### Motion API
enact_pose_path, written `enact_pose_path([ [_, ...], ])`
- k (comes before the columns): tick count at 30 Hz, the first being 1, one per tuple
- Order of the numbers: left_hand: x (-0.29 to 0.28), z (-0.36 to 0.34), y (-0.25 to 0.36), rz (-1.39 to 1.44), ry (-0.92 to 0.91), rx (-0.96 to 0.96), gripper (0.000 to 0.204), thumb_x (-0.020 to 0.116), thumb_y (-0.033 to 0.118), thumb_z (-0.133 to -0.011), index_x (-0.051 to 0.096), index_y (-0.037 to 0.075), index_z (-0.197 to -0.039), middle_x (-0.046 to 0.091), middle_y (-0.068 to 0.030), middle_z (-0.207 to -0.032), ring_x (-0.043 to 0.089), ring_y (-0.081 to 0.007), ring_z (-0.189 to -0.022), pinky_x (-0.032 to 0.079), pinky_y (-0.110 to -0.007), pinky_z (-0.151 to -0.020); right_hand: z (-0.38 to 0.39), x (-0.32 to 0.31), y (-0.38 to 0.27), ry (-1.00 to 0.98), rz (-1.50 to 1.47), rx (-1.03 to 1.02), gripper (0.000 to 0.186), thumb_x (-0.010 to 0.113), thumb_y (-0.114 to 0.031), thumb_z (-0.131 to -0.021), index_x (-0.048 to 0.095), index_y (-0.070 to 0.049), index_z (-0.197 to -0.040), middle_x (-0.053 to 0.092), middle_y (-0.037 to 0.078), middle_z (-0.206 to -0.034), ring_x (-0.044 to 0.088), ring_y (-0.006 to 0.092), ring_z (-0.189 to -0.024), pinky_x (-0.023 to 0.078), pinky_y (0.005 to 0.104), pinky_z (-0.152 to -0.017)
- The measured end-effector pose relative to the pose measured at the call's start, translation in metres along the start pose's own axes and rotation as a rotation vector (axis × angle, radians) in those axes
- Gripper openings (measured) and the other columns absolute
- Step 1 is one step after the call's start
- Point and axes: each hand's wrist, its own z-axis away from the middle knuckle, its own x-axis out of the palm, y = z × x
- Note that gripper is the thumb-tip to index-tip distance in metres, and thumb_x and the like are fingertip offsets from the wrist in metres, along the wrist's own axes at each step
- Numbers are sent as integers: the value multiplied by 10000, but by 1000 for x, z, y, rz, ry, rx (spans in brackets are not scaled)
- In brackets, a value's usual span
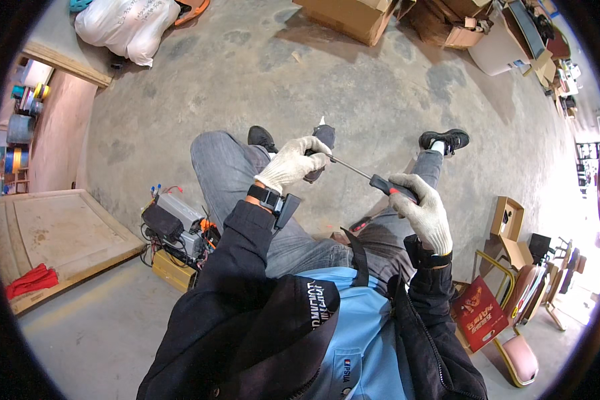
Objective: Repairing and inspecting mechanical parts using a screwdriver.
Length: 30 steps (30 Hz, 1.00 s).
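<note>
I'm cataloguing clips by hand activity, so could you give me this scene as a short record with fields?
Left hand: gloved, holding a dark object, kind unclear
Right hand: gloved, gripping a screwdriver by its handle
Screwdriver direction: shaft toward the left hand; tip contact cannot be told
By the left leg: wired electronic units
Farther left: red cloth on a wooden panel
Ahead: cardboard box on a grey floor
</note>
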Motion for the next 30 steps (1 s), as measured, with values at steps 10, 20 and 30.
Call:
enact_pose_path([
  [10,1,1,0,-12,-1,2,165,687,52,-957,712,-8,-1109,701,-48,-919,616,-111,-787,500,-277,-717,2,-1,-4,-9,5,-14,428,737,-180,-871,716,0,-1259,743,95,-1037,669,157,-953,524,306,-904],
  [20,-1,-1,-4,-31,-13,14,171,691,46,-952,708,-18,-1110,698,-59,-916,608,-116,-773,497,-279,-695,4,0,-6,-8,6,-33,422,739,-160,-866,710,9,-1252,743,99,-1030,677,160,-947,527,309,-904],
  [30,0,0,-2,23,-44,-57,304,669,35,-944,690,-5,-1245,714,-84,-1076,651,-155,-919,530,-297,-829,4,0,-3,-17,-55,14,454,733,-133,-854,684,32,-1274,711,82,-1005,669,145,-890,529,298,-862],
])
